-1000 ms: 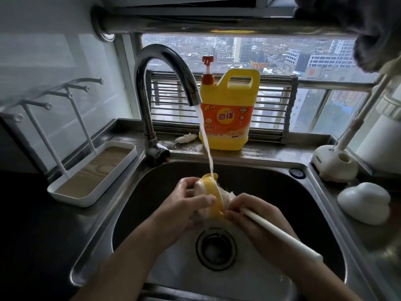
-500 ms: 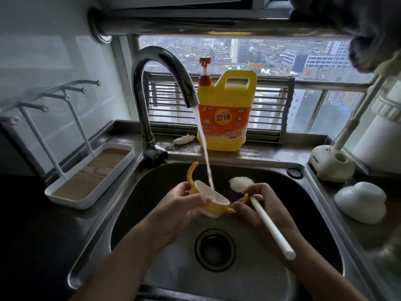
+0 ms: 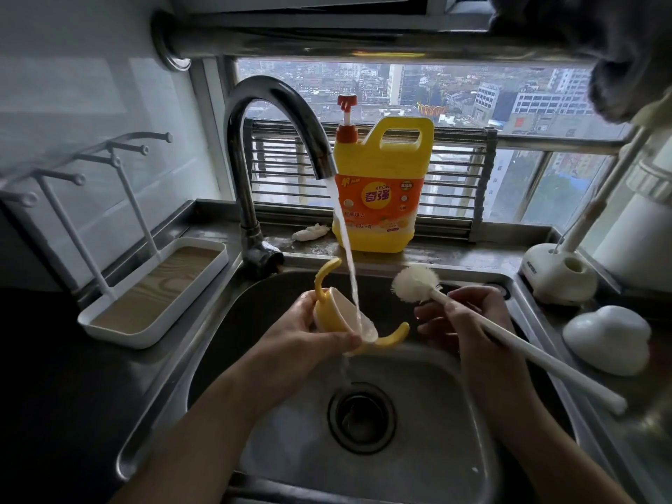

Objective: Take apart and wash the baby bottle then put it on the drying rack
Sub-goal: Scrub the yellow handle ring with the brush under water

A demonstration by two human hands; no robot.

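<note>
A stainless steel kitchen sink [image 3: 436,431] sits below a window that looks out over a city, with a yellow detergent jug [image 3: 381,198] on its back edge. Water runs from a curved chrome tap [image 3: 276,100] into the basin. Over the middle of the sink, the left hand [image 3: 302,343] curls its fingers round a yellow baby-bottle collar with two curved handles [image 3: 329,316]. The collar is tilted so the stream pours into its open side, which faces right. The right hand [image 3: 469,321] pinches a white long-handled brush with a fluffy head [image 3: 509,340]. The brush head is raised just right of the stream, near the collar but apart from it. A white pegged drying rack with a tray [image 3: 116,336] stands beside the sink's left edge, so the left hand is probably nearer for placing the rinsed part.
</note>
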